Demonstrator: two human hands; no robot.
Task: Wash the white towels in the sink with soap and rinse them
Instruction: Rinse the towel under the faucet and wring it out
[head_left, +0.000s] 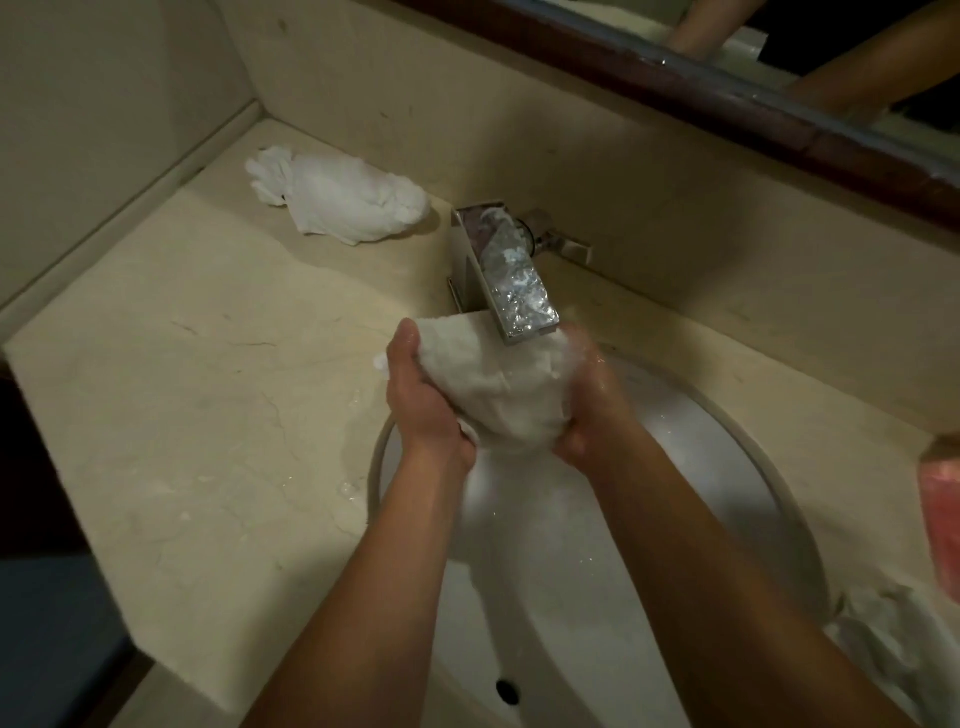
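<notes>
A wet white towel (493, 384) is bunched between both hands, right under the spout of the chrome tap (511, 283), where water runs. My left hand (423, 400) grips its left side. My right hand (597, 405) grips its right side and is blurred and wet. Both hands are over the back of the white sink (701, 467). A second white towel (340, 197) lies crumpled on the counter at the back left. Another white towel (883, 639) lies by the sink's right rim, partly cut off by the frame.
The beige marble counter (182, 415) has water drops near the sink's left rim. A pink object (943, 514) stands at the right edge. A wood-framed mirror (727, 98) runs along the back wall. The counter's front left edge drops to a dark floor.
</notes>
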